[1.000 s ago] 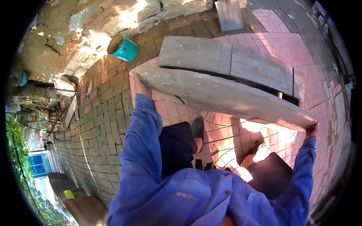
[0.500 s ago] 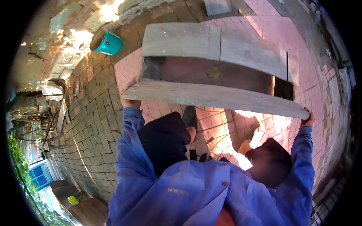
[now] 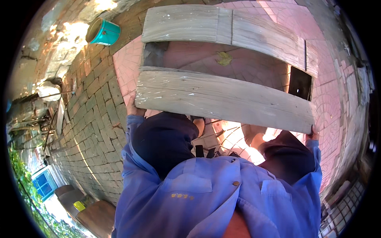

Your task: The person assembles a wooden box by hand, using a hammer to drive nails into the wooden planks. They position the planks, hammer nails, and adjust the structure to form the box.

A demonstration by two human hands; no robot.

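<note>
A long grey weathered wooden plank (image 3: 226, 97) lies across in front of me, its broad face turned up. My left hand (image 3: 134, 106) is closed round its left end, the fingers partly hidden by the wood. Closed on the right end's near corner is my right hand (image 3: 314, 133), with most of its fingers out of sight beneath. Beyond a gap, more grey boards (image 3: 182, 24) run side by side with the plank. A grey upright piece (image 3: 154, 54) shows at the gap's left end, a dark one (image 3: 300, 83) at its right.
A yellowish leaf (image 3: 224, 58) lies on the pink paving (image 3: 127, 59) seen through the gap. A teal bucket (image 3: 108, 32) stands at the far left on brick ground (image 3: 93, 119). Brown round-edged furniture (image 3: 97, 216) is at the lower left. My knees are below the plank.
The plank has tipped from nearly edge-on to flat, showing its broad top face. Both hands have come down with its ends and keep their hold.
</note>
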